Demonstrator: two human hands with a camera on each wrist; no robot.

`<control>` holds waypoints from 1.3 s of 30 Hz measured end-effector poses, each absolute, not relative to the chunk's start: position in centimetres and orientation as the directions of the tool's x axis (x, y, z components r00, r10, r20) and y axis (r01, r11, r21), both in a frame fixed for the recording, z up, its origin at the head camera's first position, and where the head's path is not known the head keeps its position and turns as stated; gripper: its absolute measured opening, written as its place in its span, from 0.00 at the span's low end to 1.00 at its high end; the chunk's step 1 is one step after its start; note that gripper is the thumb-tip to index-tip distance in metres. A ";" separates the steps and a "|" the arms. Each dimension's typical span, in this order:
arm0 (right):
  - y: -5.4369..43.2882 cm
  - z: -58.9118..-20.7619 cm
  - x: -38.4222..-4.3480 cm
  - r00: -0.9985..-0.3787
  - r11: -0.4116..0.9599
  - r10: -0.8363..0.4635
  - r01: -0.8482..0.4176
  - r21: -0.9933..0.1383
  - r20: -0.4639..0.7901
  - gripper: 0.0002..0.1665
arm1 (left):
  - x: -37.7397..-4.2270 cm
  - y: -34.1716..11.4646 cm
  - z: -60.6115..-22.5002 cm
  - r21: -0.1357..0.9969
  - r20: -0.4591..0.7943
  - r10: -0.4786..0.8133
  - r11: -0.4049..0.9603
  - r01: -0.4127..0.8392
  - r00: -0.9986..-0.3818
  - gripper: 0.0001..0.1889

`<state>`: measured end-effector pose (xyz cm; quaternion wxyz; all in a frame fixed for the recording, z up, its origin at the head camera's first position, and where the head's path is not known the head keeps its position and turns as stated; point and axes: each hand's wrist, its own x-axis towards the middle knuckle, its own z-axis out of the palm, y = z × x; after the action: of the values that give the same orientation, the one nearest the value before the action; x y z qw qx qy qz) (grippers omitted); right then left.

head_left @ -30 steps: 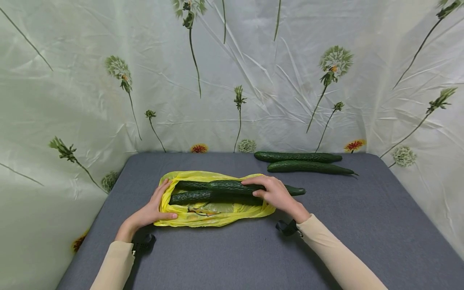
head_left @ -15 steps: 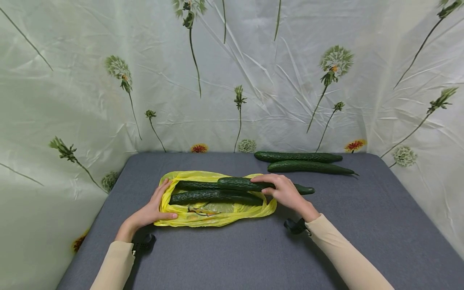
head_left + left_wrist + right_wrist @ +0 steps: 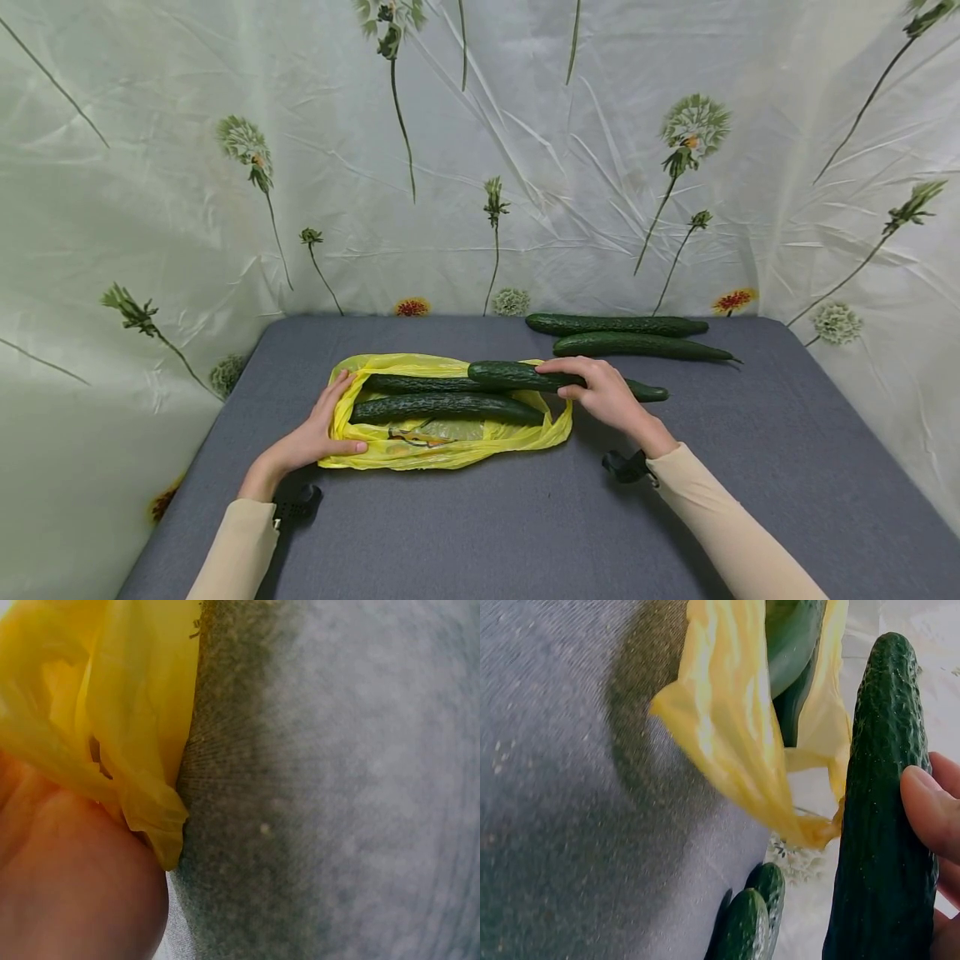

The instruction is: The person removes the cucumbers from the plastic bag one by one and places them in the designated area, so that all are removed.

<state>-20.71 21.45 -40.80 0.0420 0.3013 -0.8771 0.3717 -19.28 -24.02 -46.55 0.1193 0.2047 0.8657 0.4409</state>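
A yellow plastic bag (image 3: pixel 450 457) lies on its side with its mouth facing up, and two dark green cucumbers show inside it, one nearer (image 3: pixel 442 406) and one farther (image 3: pixel 408 384). My left hand (image 3: pixel 315 429) rests against the bag's left end, fingers extended along the rim and thumb over the near edge. In the left wrist view the palm (image 3: pixel 75 877) touches crumpled yellow plastic. My right hand (image 3: pixel 603 396) grips another cucumber (image 3: pixel 517 375) above the bag's right end. The right wrist view shows this cucumber (image 3: pixel 881 787) with the thumb on its side.
Two more cucumbers, one at the back edge (image 3: pixel 600 324) and one just in front (image 3: pixel 645 345), lie on the grey table (image 3: pixel 465 533) at the far right. A flower-patterned curtain (image 3: pixel 525 150) stands behind the table and along its sides.
My right hand has moved right and slightly up with the cucumber, sliding it out from over the other cucumbers in the bag. The left hand has stayed still.
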 end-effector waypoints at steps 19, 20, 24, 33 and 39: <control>24.0 -41.0 -20.6 -0.832 0.592 -0.476 -0.543 -0.595 0.286 0.26 | -19.2 -24.0 -46.5 0.811 -0.029 0.457 0.530 0.246 -0.889 0.55; 24.1 -41.0 -20.6 -0.833 0.596 -0.474 -0.542 -0.592 0.286 0.26 | -19.2 -24.0 -46.5 0.813 -0.030 0.457 0.529 0.245 -0.889 0.55; 24.6 -41.0 -20.6 -0.841 0.604 -0.461 -0.532 -0.593 0.284 0.26 | -19.2 -24.0 -46.5 0.814 -0.031 0.459 0.526 0.244 -0.888 0.55; 25.8 -41.3 -20.5 -0.853 0.618 -0.442 -0.513 -0.596 0.276 0.27 | -19.3 -24.0 -46.5 0.814 -0.036 0.459 0.529 0.241 -0.888 0.55; 26.5 -41.5 -20.4 -0.862 0.643 -0.429 -0.502 -0.579 0.271 0.26 | -19.2 -24.0 -46.5 0.814 -0.032 0.460 0.527 0.244 -0.887 0.54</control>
<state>-20.45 26.49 -41.47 0.0544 0.2573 -0.9047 0.3352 -19.24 -24.03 -46.47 0.1225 0.2033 0.8651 0.4418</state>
